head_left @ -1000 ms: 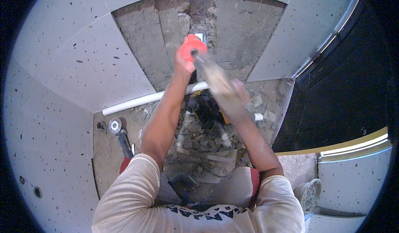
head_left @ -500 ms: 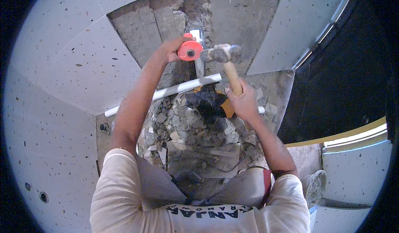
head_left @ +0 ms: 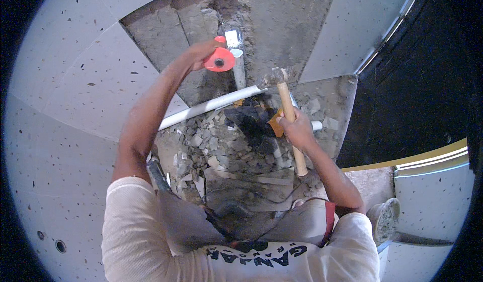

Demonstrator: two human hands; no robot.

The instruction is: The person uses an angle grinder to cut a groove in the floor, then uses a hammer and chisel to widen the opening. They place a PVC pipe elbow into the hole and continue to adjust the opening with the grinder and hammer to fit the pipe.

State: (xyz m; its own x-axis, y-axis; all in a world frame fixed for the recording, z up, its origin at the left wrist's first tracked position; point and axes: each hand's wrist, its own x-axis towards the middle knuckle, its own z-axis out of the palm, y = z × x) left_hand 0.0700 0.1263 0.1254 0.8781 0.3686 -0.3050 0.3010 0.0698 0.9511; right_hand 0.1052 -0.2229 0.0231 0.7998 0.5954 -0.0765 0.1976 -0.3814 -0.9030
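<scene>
My left hand (head_left: 201,53) is closed around a chisel whose red round guard (head_left: 220,60) faces me, with the dark struck end at its middle. Its blade is hidden behind the guard. Just right of it a grey-white pipe (head_left: 239,78) stands in a groove of the bare wall. My right hand (head_left: 298,130) grips a hammer (head_left: 286,98) midway along its pale wooden handle. The worn metal head is up and apart from the chisel, lower and to its right.
A long white pipe (head_left: 211,104) lies slantwise across the rubble (head_left: 211,143). Black and orange scraps (head_left: 251,123) lie among the broken pieces. Speckled tiles (head_left: 75,81) cover the left wall; a dark panel (head_left: 402,96) stands right. Behind my right arm is a bucket (head_left: 385,216).
The hammer head has drawn back from beside the chisel guard, down toward me, and more of its handle shows. The chisel in my left hand has shifted slightly left.
</scene>
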